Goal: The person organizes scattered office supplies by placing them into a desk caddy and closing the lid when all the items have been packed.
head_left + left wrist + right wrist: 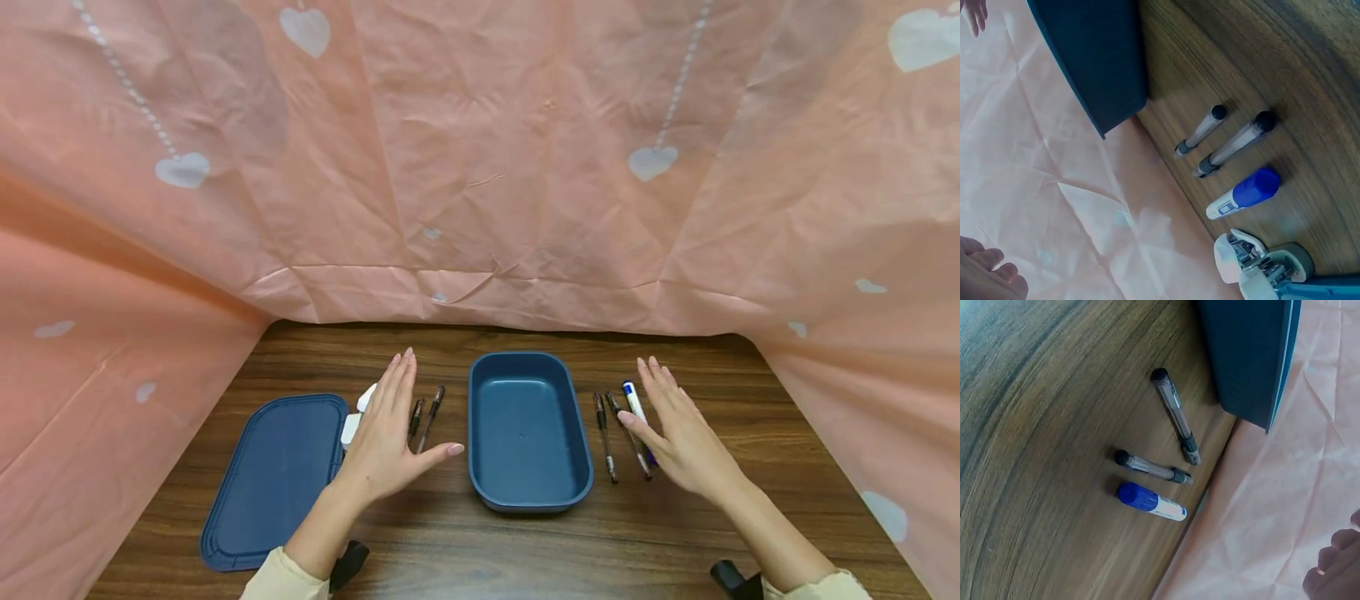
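A person's left hand and right hand, fingers extended, flank a blue container on a wooden table — blue lid at left, two pens and a white-and-blue marker near the right hand, heart-print pink cloth behind.

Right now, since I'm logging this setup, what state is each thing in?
Box, open, empty.
Lid, off, lying flat.
Four pens, lying down.
Two markers, lying down, capped.
White items, state unclear.
Left hand, outstretched, holding nothing.
Right hand, outstretched, holding nothing.
Cloth, creased.
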